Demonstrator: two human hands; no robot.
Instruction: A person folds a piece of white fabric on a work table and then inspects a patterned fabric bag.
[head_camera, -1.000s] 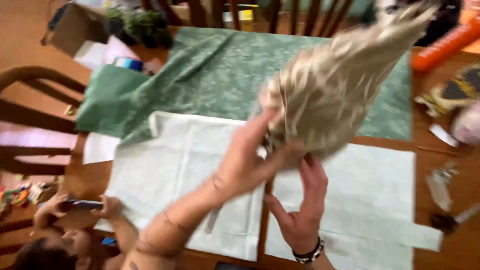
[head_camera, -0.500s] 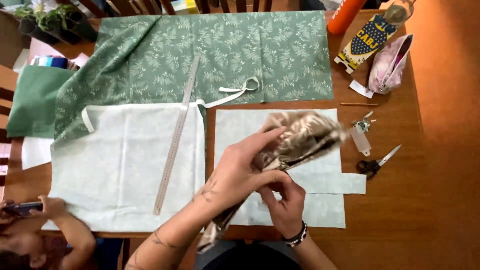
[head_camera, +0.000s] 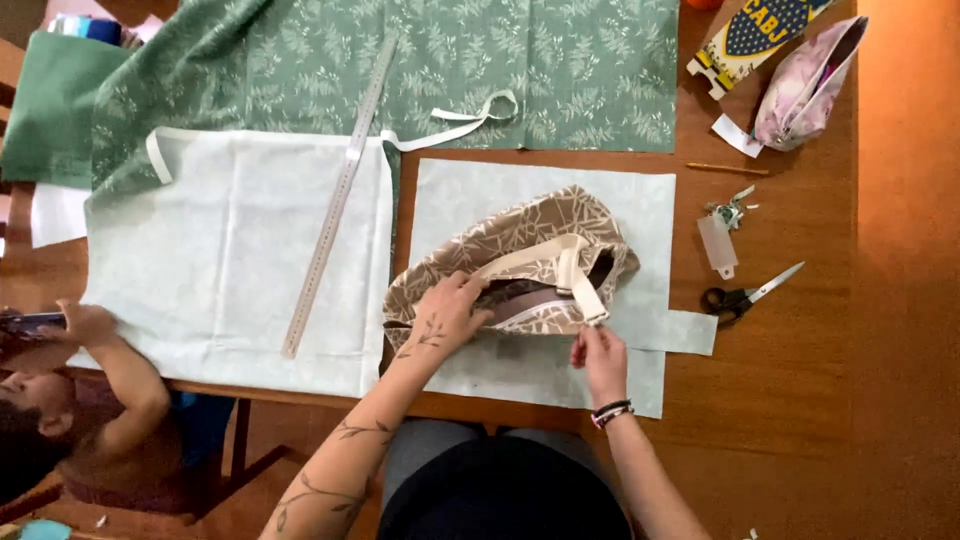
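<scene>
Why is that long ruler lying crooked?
The ruler lies slanted across the pale cloth and onto the green cloth. A cream strap is curled loosely there. Nothing looks spilled or torn.

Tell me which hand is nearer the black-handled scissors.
Right. The right hand pinches the end of the bag's cream strap, to the left of the scissors. The left hand rests on the beige patterned bag, farther left.

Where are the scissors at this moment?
In the head view the scissors lie on the bare wooden table, right of the pale fabric sheet under the bag, just below a small clear plastic piece.
</scene>
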